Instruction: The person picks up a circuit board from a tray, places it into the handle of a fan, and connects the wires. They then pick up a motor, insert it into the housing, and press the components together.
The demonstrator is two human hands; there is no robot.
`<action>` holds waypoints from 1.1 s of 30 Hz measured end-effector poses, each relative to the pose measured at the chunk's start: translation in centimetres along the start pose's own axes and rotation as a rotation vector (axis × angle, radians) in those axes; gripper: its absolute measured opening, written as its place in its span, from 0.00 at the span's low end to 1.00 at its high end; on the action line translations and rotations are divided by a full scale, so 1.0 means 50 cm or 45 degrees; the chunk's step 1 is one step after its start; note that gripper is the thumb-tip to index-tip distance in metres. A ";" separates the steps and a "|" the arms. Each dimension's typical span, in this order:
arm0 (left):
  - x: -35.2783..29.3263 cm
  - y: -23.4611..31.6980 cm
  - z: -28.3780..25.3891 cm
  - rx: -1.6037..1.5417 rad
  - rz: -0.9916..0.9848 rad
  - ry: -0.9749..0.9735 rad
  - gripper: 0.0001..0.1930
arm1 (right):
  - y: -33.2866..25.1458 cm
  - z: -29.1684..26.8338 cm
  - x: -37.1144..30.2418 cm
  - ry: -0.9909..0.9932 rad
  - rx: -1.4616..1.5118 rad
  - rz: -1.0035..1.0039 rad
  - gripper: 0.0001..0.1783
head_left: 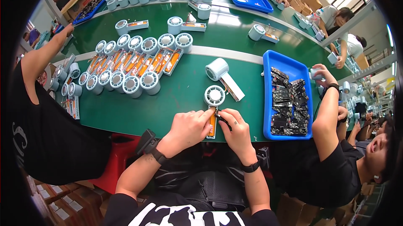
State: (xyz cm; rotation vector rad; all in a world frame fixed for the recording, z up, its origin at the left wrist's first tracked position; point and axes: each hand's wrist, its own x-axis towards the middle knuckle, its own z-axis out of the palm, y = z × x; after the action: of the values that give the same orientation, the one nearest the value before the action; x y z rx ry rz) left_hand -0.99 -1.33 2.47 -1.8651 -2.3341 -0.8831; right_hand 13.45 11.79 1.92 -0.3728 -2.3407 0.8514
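Note:
A light-blue handheld fan (214,96) lies in front of me, its round head away from me and its opened handle toward me, an orange battery (212,128) inside. My left hand (187,127) grips the handle from the left, index finger pressed near the neck. From the right, my right hand (236,130) pinches a small black circuit board (218,115) at the top of the handle; the fingers partly hide it. Just beyond lies another light-blue fan (217,69) with its handle slanting toward the right.
To the right stands a blue tray (267,96) with many black circuit boards (289,102). Rows of opened fans (132,84) lie at the left on the green table (180,89). A conveyor (157,14) beyond carries more fans. Co-workers sit close on both sides; one reaches past the tray.

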 end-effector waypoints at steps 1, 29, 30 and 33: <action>0.003 0.000 -0.004 0.046 0.009 -0.049 0.22 | -0.001 -0.001 0.002 -0.005 -0.004 0.000 0.19; 0.035 -0.003 -0.075 0.295 0.143 -0.632 0.30 | 0.030 -0.047 0.044 -0.258 -0.076 -0.294 0.17; 0.037 -0.003 -0.075 0.281 0.124 -0.680 0.30 | 0.034 -0.048 0.047 -0.277 -0.108 -0.334 0.17; 0.037 -0.006 -0.075 0.251 0.099 -0.631 0.29 | 0.041 -0.045 0.051 -0.291 -0.130 -0.368 0.17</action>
State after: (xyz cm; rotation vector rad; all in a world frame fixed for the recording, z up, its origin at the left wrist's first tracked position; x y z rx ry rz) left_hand -3.00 -1.38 6.13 -2.2660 -2.4545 -0.1790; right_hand 13.00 15.55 3.09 0.0272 -2.5733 0.6650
